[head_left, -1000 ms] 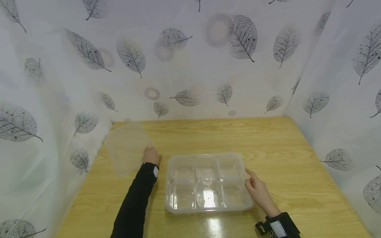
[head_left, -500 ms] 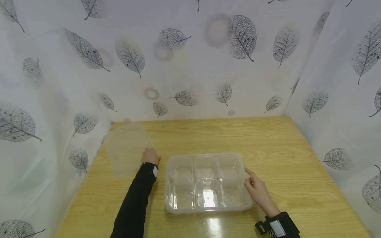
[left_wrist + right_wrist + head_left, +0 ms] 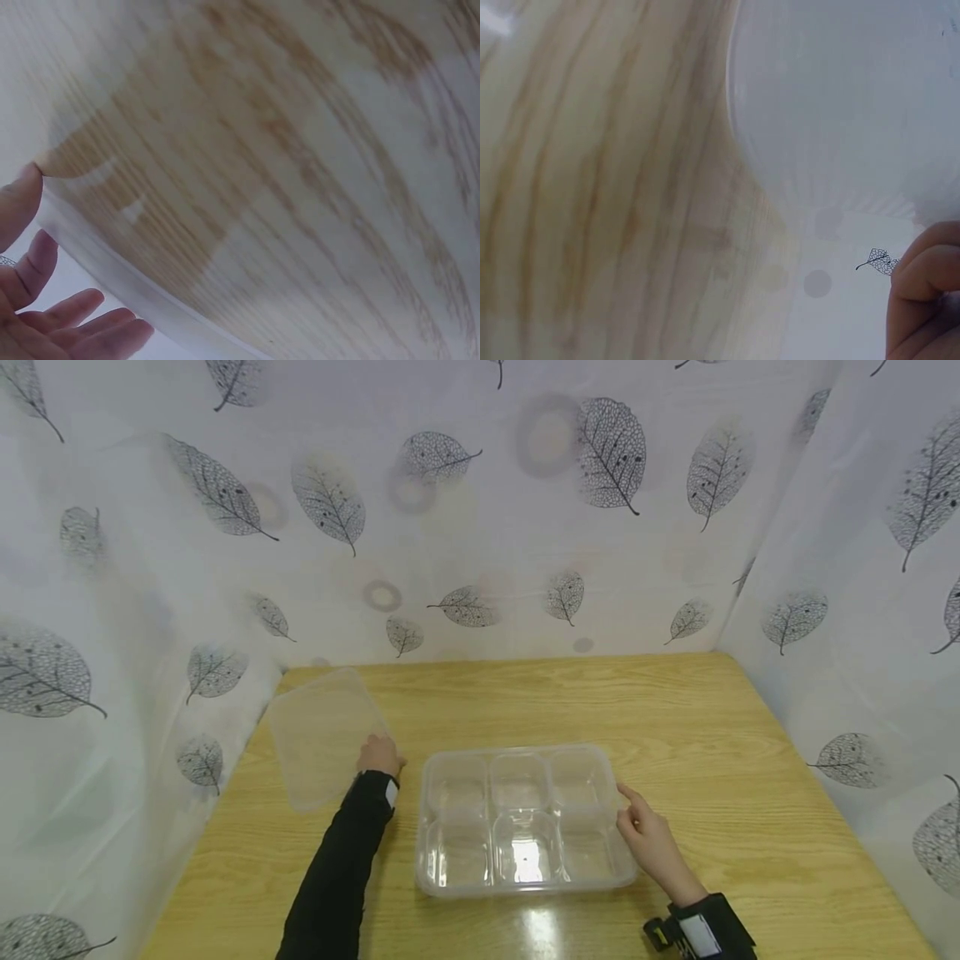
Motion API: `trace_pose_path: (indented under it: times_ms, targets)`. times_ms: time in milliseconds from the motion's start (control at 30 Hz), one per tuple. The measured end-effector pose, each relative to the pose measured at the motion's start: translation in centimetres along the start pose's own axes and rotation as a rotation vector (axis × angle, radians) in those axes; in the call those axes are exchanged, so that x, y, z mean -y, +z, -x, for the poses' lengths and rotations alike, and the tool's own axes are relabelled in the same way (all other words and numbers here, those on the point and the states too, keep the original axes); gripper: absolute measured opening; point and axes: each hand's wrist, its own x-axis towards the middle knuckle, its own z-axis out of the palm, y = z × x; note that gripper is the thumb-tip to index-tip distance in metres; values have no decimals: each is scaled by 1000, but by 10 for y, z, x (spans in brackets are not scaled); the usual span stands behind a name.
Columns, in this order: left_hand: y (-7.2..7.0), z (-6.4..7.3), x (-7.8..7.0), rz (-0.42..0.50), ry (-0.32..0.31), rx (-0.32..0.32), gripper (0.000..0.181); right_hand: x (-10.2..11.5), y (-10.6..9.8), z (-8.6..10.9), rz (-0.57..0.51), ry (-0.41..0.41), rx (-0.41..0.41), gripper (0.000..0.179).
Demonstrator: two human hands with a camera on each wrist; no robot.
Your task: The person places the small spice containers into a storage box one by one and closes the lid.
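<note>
A clear plastic lid (image 3: 326,735) lies at the left of the table in the head view, tilted relative to the table's edges. My left hand (image 3: 381,755) pinches its right edge; in the left wrist view the thumb (image 3: 21,202) and index finger are at the lid's rim, with the other fingers apart below. At centre sits a clear plastic compartment food container (image 3: 491,821), uncovered, with nothing visible inside. My right hand (image 3: 654,839) holds its right rim with thumb and index finger, the other fingers curled. The right wrist view shows only curled fingers (image 3: 930,292) beside the container wall.
The wooden table (image 3: 570,702) extends around the container on all sides. White curtains with leaf prints (image 3: 480,510) enclose the table at the back, left and right. Light glares off the surface in front of the container.
The lid has turned and shifted slightly to the right, its near corner now a little closer to me. The left hand stays nearly in place. The container and right hand have not visibly moved.
</note>
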Motion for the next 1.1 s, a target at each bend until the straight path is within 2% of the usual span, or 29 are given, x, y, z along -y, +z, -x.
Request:
trace_pose_path:
  times_ms: [167, 400, 567, 667, 900, 1100]
  targets:
    - [3, 1, 1, -7, 38, -33, 36, 0, 0, 0, 2, -2, -4, 39]
    - [1, 14, 0, -41, 106, -82, 21, -1, 1, 0, -20, 10, 7, 39]
    - [-2, 17, 1, -49, 145, -65, 17, -1, 0, 0, -22, 21, 15, 39]
    - [-2, 18, 2, -54, 178, -77, 15, 0, -1, 0, -19, 20, 16, 39]
    - [0, 20, 6, -117, 299, -135, 10, 1, -2, 0, -16, 28, 15, 39]
    - [-4, 30, 1, -160, 389, -175, 8, 2, -2, 0, -20, 24, 21, 39]
